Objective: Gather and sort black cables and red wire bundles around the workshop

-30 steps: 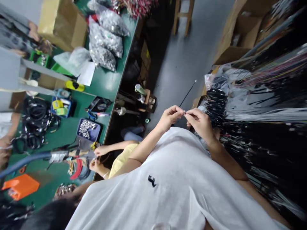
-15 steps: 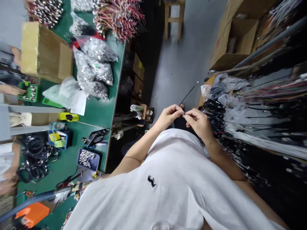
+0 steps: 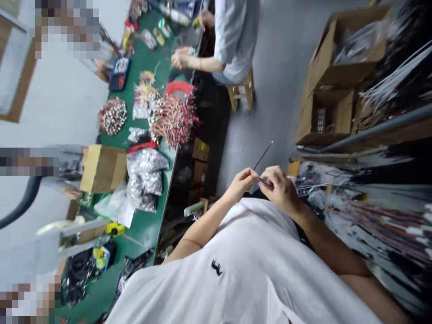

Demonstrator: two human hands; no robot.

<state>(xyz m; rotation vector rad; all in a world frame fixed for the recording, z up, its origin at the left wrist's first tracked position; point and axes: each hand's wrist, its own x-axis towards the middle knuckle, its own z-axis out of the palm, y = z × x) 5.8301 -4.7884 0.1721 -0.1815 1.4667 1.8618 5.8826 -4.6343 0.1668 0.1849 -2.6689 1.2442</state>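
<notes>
Black and thin, a cable (image 3: 263,156) is seen in the head view, slanting out past the left hand (image 3: 240,185), its pale-tipped far end free. A short dark strand is pinched between that hand's fingertips and the right hand (image 3: 281,191); whether it belongs to the same cable cannot be told. The hands are held close together, well apart from the wire bundle (image 3: 173,119) on the green counter (image 3: 143,234).
</notes>
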